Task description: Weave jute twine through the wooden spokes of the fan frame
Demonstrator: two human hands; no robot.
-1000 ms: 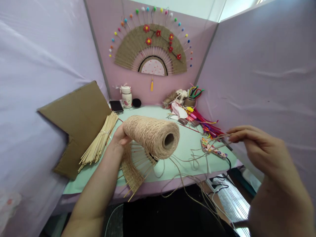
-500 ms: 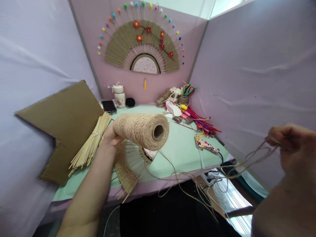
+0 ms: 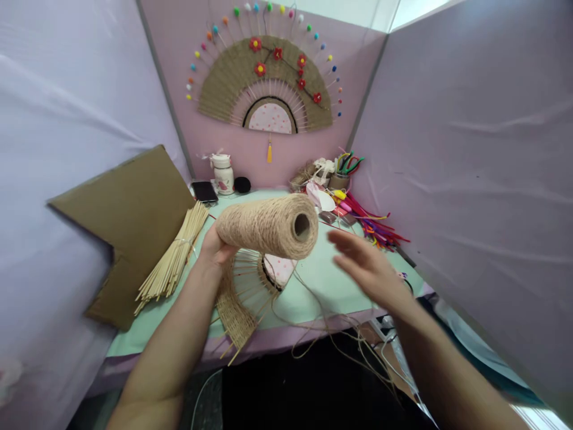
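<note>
My left hand (image 3: 213, 248) grips the far end of a large spool of jute twine (image 3: 268, 227) and holds it level above the table, its hollow core facing right. My right hand (image 3: 364, 267) is just right of the spool with fingers stretched out, slightly blurred, holding nothing. Loose twine (image 3: 329, 334) trails from the spool down over the table's front edge. Under the spool lies a half-woven fan (image 3: 244, 292) of sticks and jute.
A bundle of bamboo sticks (image 3: 174, 260) and a cardboard sheet (image 3: 129, 221) lie at the left of the green table (image 3: 313, 292). Pipe cleaners (image 3: 371, 224), a cup of tools (image 3: 340, 179), a bottle (image 3: 222, 174) and a phone (image 3: 205, 191) stand at the back. A finished fan (image 3: 266, 86) hangs on the wall.
My right hand let go of the twine it was pulling far to the right and swung back left toward the spool, fingers now spread. The spool stayed in my left hand.
</note>
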